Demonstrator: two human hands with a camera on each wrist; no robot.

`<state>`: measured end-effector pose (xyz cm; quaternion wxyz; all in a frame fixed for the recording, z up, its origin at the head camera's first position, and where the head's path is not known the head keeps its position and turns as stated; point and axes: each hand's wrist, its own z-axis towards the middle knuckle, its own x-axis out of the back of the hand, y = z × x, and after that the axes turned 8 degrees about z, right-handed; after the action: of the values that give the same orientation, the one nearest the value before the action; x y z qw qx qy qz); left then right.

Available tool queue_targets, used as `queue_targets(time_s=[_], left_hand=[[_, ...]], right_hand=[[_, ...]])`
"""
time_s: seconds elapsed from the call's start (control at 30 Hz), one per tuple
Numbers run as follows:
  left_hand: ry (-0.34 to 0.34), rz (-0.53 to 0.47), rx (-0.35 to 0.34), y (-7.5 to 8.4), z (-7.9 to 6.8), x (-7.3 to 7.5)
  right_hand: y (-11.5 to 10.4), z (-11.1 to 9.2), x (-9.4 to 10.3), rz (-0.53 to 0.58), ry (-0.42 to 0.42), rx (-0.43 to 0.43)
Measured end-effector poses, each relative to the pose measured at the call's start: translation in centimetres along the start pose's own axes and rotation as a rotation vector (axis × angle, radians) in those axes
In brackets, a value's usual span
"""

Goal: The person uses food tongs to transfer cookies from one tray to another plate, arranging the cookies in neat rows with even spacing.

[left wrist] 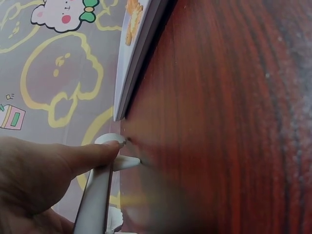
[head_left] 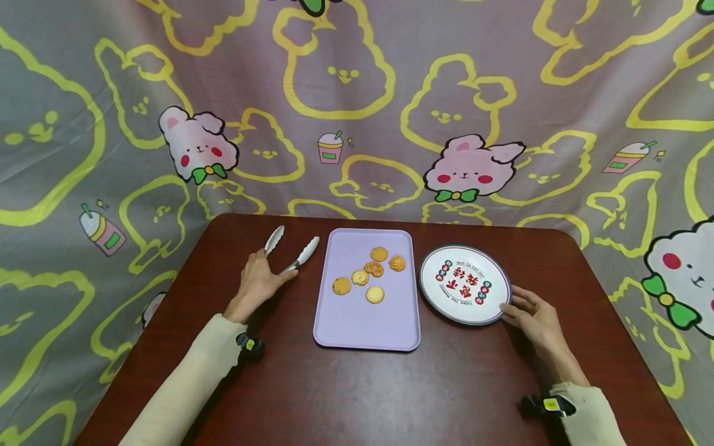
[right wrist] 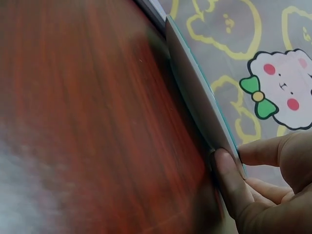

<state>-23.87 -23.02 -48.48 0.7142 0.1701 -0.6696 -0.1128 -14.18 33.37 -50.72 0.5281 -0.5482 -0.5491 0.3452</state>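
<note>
On the left side of the table, my left hand [head_left: 258,282] holds a pair of tongs [head_left: 306,251], whose two white-tipped arms are spread in a V pointing away from me. The left wrist view shows the thumb [left wrist: 92,157] against one arm of these tongs. My right hand [head_left: 537,319] pinches the right rim of a round white plate [head_left: 437,294] with red and blue lettering. In the right wrist view this plate [right wrist: 197,92] is seen nearly edge-on between thumb and fingers. Between the hands lies a lilac tray [head_left: 362,325] with several cookies [head_left: 375,294], one pretzel-shaped.
The dark wooden table [head_left: 390,396] has its far edge close to a patterned curtain [head_left: 368,155] of bears and rabbits. The plate sits just right of the tray, and the tongs' tips lie just left of it.
</note>
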Motion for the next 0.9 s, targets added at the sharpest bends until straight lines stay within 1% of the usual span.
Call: queue_targets(time_s=[0.23, 0.5, 0.77, 0.9], left_hand=[[0.018, -0.014, -0.004, -0.2, -0.1, 0.0], [0.048, -0.023, -0.018, -0.7, 0.0, 0.1], [0.096, -0.035, -0.050, -0.5, -0.1, 0.3], [0.112, -0.047, -0.089, -0.2, -0.3, 0.5]], right_hand=[[0.0, -1.0, -0.5, -0.016, -0.009, -0.006], [0.2, -0.9, -0.6, 0.026, -0.004, 0.013], [0.5, -0.9, -0.5, 0.028, -0.007, 0.024], [0.7, -1.4, -0.6, 0.034, -0.005, 0.018]])
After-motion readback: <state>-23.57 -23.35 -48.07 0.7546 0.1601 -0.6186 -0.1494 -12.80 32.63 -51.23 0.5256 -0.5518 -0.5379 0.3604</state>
